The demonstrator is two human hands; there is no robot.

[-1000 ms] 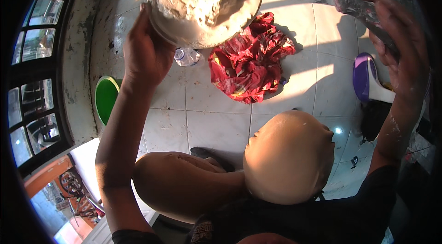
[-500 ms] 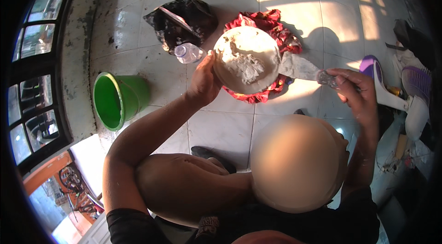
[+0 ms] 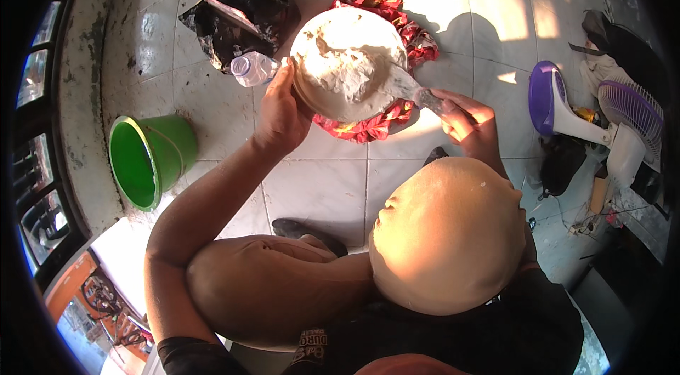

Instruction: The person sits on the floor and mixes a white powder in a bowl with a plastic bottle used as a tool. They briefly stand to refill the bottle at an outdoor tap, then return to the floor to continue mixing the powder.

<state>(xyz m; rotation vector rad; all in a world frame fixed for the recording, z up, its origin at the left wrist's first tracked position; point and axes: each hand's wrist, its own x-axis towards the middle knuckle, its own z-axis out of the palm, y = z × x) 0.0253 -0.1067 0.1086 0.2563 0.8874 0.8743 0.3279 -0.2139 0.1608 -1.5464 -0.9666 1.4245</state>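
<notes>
A round white bowl (image 3: 312,105) is tilted toward me, with a lumpy white paste or powder (image 3: 347,72) inside. My left hand (image 3: 282,114) holds the bowl at its left side, thumb up at the rim. A putty knife (image 3: 404,82) smeared with white is in my right hand (image 3: 464,118), fingers closed round its handle. The blade reaches over the bowl's right rim and its end meets the white stuff. A crumpled red patterned cloth (image 3: 368,127) lies behind and below the bowl.
A clear plastic bottle (image 3: 253,69) and a black plastic bag (image 3: 237,24) lie left of the bowl. Nearer left stands a green bucket (image 3: 152,157). A purple and white fan (image 3: 595,116) lies on the right. My bare knees (image 3: 446,233) rise in front of me.
My right hand has moved left, bringing the putty knife's blade from beside the bowl into the white stuff. The whole view has shifted, and the bowl appears larger and tilted more toward me.
</notes>
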